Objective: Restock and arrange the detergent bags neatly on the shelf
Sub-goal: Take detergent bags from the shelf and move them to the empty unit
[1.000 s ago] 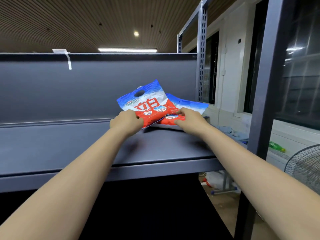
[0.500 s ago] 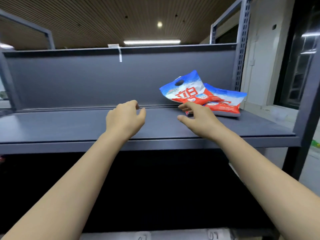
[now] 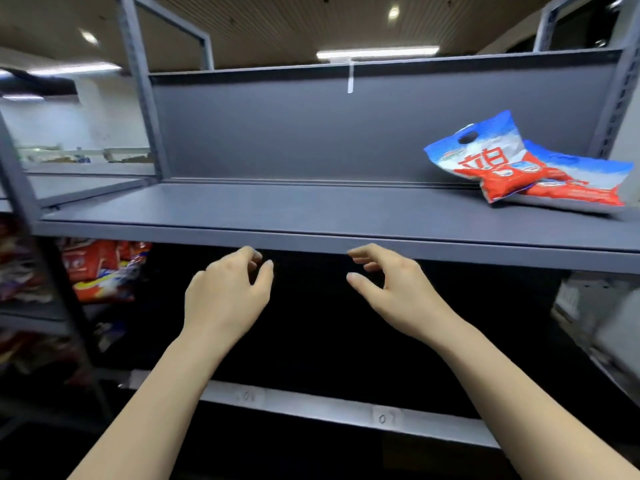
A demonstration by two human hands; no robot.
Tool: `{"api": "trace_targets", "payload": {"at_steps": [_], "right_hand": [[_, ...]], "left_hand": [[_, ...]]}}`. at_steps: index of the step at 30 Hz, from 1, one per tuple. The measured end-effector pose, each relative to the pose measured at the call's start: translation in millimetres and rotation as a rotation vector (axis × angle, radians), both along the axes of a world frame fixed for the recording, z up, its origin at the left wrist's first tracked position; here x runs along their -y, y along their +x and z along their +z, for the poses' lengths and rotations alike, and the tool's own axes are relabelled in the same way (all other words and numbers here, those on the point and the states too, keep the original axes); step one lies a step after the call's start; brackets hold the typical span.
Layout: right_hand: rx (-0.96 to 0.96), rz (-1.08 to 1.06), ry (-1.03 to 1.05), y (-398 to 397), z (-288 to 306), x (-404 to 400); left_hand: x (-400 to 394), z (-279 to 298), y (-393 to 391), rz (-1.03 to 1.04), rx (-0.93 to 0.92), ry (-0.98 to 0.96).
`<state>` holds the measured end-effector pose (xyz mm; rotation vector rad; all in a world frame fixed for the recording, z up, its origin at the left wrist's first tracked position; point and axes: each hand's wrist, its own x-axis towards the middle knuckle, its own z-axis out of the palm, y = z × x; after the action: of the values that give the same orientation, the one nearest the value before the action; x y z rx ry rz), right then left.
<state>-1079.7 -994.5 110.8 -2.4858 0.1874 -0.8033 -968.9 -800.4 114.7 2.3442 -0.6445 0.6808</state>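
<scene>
Grey steel shelf (image 3: 311, 209) mostly bare. Two bags (image 3: 491, 164) at its far right end, front one leaning on rear. My left hand (image 3: 225, 299) and right hand (image 3: 398, 292) empty, fingers loosely curled, apart, just below shelf front lip. Risk: leaning bag slides, row goes crooked. Wide room left of bags; right upright hems them in.
</scene>
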Motion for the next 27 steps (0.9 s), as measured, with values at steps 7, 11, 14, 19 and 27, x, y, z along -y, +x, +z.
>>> {"api": "trace_targets", "payload": {"at_steps": [7,11,14,19,27], "right_hand": [[-0.130,0.103,-0.022,44.9,-33.0,-61.0],[-0.180,0.189,-0.016,80.3,-45.8,-97.8],[-0.215,0.263,-0.008,108.3,-56.0,-125.8],[-0.249,0.358,-0.008,161.7,-75.9,-169.7],[-0.281,0.471,0.001,260.5,-94.6,-237.7]], "left_hand": [[-99.2,-37.0,28.3,0.170,-0.120,0.007],[-149.2,-51.2,44.4,0.287,-0.165,0.006],[-182.5,-60.5,57.5,0.369,-0.201,-0.003],[-235.1,-76.2,84.4,0.480,-0.258,-0.019],[-302.6,-85.6,169.2,0.588,-0.263,-0.005]]}}
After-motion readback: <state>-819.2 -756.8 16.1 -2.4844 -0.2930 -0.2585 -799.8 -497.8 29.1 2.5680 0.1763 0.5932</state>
